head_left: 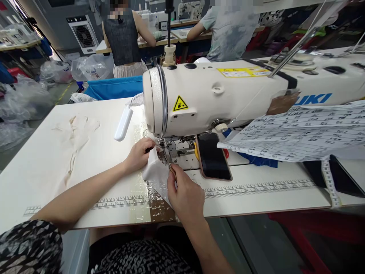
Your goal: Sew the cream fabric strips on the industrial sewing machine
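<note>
At the needle end of a white sewing machine (182, 99), my left hand (141, 154) is closed on the upper edge of a piece of thin white fabric (155, 169). The fabric hangs over the machine bed towards the table's front edge. My right hand (186, 192) grips a pair of slim metal tweezers (172, 171), their tips pointing up and left to the fabric beside the presser foot. The exact contact of the tips is too small to make out. A dark-screened phone (213, 156) lies on the machine bed to the right of my hands.
Sheer cream fabric pieces (75, 144) lie on the left of the white table (114, 110). A white handheld device (123, 123) sits behind my left hand. Handwritten sheets (302, 133) and a tape measure (330, 182) are at right. Two people sit beyond the machine.
</note>
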{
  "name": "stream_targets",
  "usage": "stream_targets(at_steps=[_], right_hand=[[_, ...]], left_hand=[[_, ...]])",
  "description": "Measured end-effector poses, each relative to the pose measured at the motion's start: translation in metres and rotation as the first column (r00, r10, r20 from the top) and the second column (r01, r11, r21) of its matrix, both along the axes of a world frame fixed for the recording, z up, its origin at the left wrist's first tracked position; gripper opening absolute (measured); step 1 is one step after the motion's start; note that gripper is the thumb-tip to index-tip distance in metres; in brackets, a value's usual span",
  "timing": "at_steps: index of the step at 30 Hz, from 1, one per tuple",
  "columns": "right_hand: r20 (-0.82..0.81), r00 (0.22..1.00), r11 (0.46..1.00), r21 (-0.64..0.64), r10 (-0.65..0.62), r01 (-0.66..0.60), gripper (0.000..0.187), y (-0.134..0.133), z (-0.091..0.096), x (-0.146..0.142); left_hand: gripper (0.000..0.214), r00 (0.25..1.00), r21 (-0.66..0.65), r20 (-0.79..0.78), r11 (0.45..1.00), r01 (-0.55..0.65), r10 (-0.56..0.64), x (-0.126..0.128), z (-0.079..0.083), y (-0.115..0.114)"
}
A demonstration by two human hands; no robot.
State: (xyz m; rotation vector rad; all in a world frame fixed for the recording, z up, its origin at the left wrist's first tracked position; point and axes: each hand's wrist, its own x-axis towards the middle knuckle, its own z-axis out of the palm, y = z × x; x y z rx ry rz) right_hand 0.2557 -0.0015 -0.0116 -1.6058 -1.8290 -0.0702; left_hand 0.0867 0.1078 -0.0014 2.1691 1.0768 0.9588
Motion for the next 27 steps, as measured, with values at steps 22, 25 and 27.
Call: stream_targets(at_steps=[22, 25, 27], right_hand=[[0.013, 1.000, 1.000, -0.001, -0.020, 0.020, 0.031, 0.0005, -0.0015, -0.0037], [0.007, 1.000, 1.000, -0.002, -0.012, 0.012, 0.032, 0.0000, -0.0015, -0.0041], [0.008, 1.000, 1.000, -0.011, -0.013, 0.013, 0.033, -0.0001, -0.0015, -0.0042]], left_hand=[[0.017, 0.996, 0.051, -0.084, 0.999, 0.008, -0.003, -0.0006, -0.0006, 0.0026], [0.016, 0.994, 0.048, -0.111, 0.999, -0.006, 0.011, -0.0003, 0.0004, 0.0027], [0.019, 0.994, 0.025, -0.108, 0.999, -0.023, 0.025, 0.0001, 0.0016, 0.0027]])
